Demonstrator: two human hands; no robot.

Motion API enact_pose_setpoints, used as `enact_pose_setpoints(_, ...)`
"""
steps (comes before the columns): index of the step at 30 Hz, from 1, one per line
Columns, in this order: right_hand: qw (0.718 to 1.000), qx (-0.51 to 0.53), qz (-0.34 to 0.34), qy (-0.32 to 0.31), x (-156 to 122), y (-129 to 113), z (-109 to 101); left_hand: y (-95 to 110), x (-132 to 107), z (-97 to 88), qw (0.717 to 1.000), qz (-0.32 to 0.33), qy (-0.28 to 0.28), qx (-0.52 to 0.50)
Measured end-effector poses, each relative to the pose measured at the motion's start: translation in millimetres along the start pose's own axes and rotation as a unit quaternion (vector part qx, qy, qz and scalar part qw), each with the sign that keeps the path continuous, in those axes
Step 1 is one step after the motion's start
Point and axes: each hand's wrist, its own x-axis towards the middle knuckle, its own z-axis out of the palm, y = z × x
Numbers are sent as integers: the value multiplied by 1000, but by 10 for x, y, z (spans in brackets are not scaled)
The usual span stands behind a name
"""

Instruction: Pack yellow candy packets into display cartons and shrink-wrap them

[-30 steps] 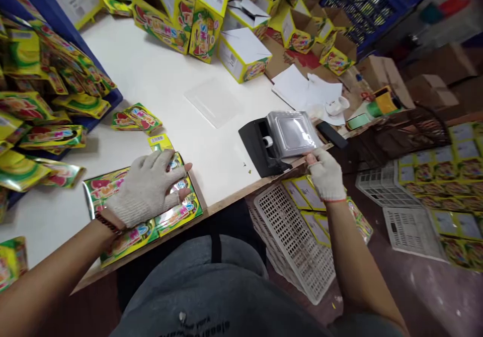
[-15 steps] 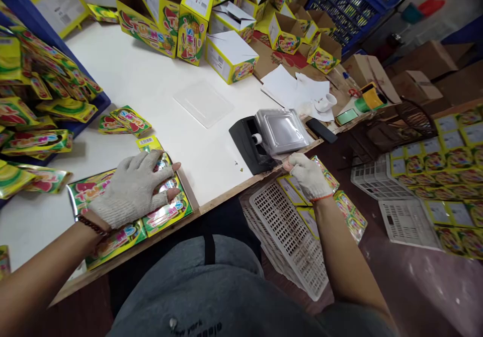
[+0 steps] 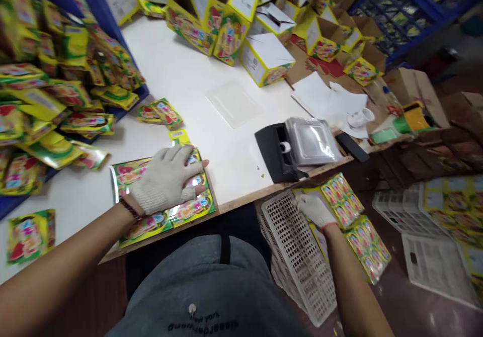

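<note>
My left hand (image 3: 166, 178), in a fingerless knitted glove, lies with fingers spread on a block of yellow-green candy packets (image 3: 194, 206) at the table's front edge. One packet with a barcode (image 3: 179, 136) sticks out behind that block. Below the table edge, my right hand (image 3: 313, 210), gloved the same way, has its fingers curled in at a white plastic basket (image 3: 298, 241) beside display packs (image 3: 341, 198). What its fingertips grip, if anything, is hidden. Right of my left hand stands a black tape dispenser (image 3: 277, 153).
A blue bin (image 3: 141, 95) heaped with packets stands at left. Loose packets (image 3: 164, 113) and a clear plastic lid (image 3: 234, 104) lie on the white table (image 3: 181, 68). Open cartons (image 3: 192, 30) line the back. Clear plastic boxes (image 3: 315, 141) sit beside the dispenser. Stacked packs fill crates at right.
My right hand has moved down from the table edge beside the tape dispenser to the basket. My left hand keeps its place on the packets. The view has shifted toward the left.
</note>
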Motion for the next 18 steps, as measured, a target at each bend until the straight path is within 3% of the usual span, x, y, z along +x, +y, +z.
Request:
enact_pose_setpoints(2, 991, 80, -50, -95, -39, -231, -67, 9, -18, 12, 1000, 0, 1, -6)
enact_pose_setpoints(5, 951, 178, -143, -209, 66, -849, -158, 24, -37, 17, 1000, -4, 5, -11)
enact_pose_setpoints(8, 888, 223, -255, -312, 374, -1559, -114, 30, -51, 18, 1000, -2, 7, -13)
enact_pose_setpoints(10, 856, 228, -300, -353, 629, -1905, 5, 22, -56, 27, 1000, 1, 9, -13)
enact_pose_setpoints(13, 835, 213, -318, -395, 950, -2144, 228, 0, -56, 44, 1000, 16, 15, -14)
enact_pose_setpoints(18, 817, 208, -327, -427, 1174, -2127, 438, 4, -45, 30, 1000, 11, 18, -19)
